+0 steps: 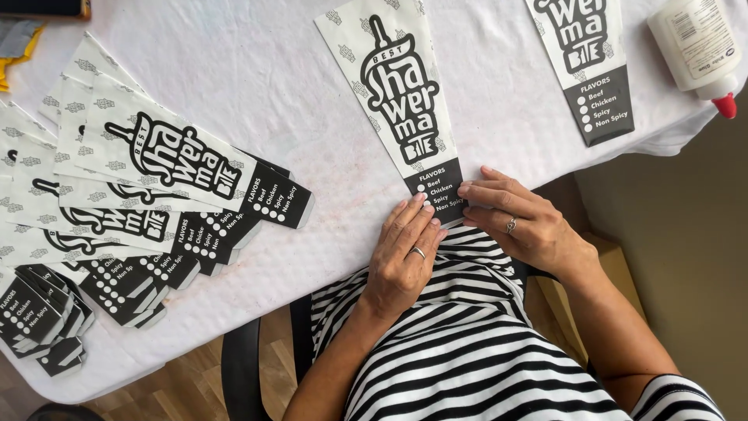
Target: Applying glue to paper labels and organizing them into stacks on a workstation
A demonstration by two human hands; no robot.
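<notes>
A striped black-and-white top (467,343) fills the foreground as a seated person leans over a desk (257,70) draped in a white cloth, both hands pressed on the dark narrow end of a tapered paper sleeve (401,97) printed in black and white. The left hand (405,253), a ring on one finger, lies flat with fingers extended, its fingertips bearing down on the sleeve's lower edge right at the desk's rim; the right hand (518,222), also ringed, rests just beside it, fingers spread flat across the same dark band. Neither grip closes around anything: both hands are flat and pressing, apparently to hold the folded end down. The sleeve points away from the person, its wide end toward the far side of the desk. To the left, a fanned stack of matching sleeves (148,203) overlaps in rows. A further sleeve (588,62) lies at the far right, near a white glue bottle with a red nozzle (701,51) lying on its side.
</notes>
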